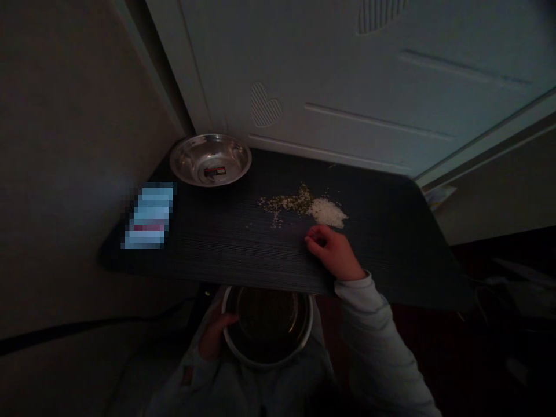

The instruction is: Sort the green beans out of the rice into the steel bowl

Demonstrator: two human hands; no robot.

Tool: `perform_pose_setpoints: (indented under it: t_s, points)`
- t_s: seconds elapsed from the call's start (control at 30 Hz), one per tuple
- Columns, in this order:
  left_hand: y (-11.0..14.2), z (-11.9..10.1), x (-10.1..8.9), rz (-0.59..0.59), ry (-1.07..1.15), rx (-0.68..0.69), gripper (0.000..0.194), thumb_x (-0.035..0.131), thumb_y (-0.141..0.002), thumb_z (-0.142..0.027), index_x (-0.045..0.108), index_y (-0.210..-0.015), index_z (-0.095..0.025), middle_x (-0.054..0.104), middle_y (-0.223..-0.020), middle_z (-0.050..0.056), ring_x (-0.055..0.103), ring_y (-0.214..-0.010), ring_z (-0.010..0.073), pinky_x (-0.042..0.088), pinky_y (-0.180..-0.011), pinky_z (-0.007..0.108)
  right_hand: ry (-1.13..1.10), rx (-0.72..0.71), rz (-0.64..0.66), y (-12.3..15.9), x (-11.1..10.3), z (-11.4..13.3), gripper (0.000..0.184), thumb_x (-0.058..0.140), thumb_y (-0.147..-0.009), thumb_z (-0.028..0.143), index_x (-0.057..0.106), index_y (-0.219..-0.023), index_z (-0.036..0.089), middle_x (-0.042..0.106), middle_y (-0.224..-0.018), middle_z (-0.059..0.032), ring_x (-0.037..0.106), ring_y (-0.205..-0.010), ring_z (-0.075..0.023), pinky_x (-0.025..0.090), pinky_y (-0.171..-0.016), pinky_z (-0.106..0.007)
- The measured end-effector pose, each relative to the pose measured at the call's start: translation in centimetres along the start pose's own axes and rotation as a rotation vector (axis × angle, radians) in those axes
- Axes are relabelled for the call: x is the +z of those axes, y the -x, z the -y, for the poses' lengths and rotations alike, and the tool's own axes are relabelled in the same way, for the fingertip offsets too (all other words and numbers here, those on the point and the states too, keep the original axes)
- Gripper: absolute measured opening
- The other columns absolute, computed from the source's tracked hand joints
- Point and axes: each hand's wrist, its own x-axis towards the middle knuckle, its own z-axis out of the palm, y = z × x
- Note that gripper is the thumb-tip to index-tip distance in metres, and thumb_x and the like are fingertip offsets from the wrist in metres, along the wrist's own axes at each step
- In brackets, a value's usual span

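Note:
My right hand (pixel 337 253) rests low over the dark table (pixel 391 231), just in front of a heap of white grains that looks like rice (pixel 328 213). Its fingers are curled in toward the thumb; whatever lies between the tips is too small to make out. Left of the heap, small greenish grains (pixel 299 204) mixed with white ones are scattered. Below the table edge, my left hand (pixel 214 335) grips the left side of a round metal bowl (pixel 269 365) on my lap, thumb over the rim. The bowl's dark contents are hard to tell.
A shiny steel basin (pixel 237 165) with a label inside stands at the table's back left. A blurred bright rectangle (pixel 150 214) is at the left edge. Behind the table rises a white panel (pixel 347 75) with heart shapes. A dark strap (pixel 95 329) runs at lower left.

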Motion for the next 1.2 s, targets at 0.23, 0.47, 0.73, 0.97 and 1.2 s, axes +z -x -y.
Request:
perform_pose_setpoints:
  t_s: [0.23,0.47,0.73,0.97,1.2]
  points:
    - [0.4,-0.7,0.6,0.008,-0.022,-0.019,0.039,0.068,-0.041,-0.018,0.073,-0.080,-0.016,0.075,-0.079,0.007,0.063,-0.092,0.0363,0.044,-0.086,0.043,0.052,-0.042,0.030,0.0,1.8,1.5,0.008,0.054,-0.076,0.027,0.057,-0.078,0.020,0.062,-0.064,0.0022,0.054,-0.057,-0.0117,0.037,-0.061,-0.025]
    - [0.3,-0.8,0.6,-0.017,0.024,0.000,0.039,0.071,-0.042,-0.017,0.071,-0.081,-0.017,0.075,-0.078,0.007,0.062,-0.094,0.0364,0.045,-0.085,0.044,0.178,-0.147,0.058,1.0,2.4,1.9,0.013,0.057,-0.078,0.031,0.062,-0.083,0.020,0.061,-0.064,0.0028,0.053,-0.065,-0.0127,0.029,-0.074,-0.030]
    - [0.2,-1.1,0.8,0.018,0.011,0.068,0.051,0.070,-0.044,-0.015,0.069,-0.095,-0.019,0.074,-0.093,0.007,0.060,-0.100,0.0354,0.044,-0.088,0.043,0.155,-0.229,0.112,1.7,2.6,2.0,0.017,0.059,-0.078,0.033,0.065,-0.090,0.023,0.061,-0.064,0.0027,0.052,-0.067,-0.0131,0.027,-0.074,-0.030]
    - [0.2,-1.0,0.8,0.022,0.003,0.047,0.047,0.069,-0.045,-0.016,0.069,-0.092,-0.018,0.074,-0.090,0.008,0.061,-0.097,0.0355,0.044,-0.086,0.043,0.133,-0.299,0.167,2.1,3.1,1.9,0.020,0.061,-0.077,0.033,0.067,-0.094,0.023,0.064,-0.067,0.0012,0.052,-0.069,-0.0134,0.025,-0.074,-0.031]
    - [-0.1,-0.4,0.5,-0.002,0.008,0.051,0.054,0.065,-0.048,-0.018,0.065,-0.102,-0.017,0.073,-0.094,0.009,0.061,-0.098,0.0353,0.044,-0.085,0.044,0.111,-0.336,0.230,2.2,2.8,2.1,0.024,0.061,-0.078,0.034,0.067,-0.097,0.022,0.063,-0.065,0.0010,0.051,-0.068,-0.0133,0.025,-0.073,-0.031]
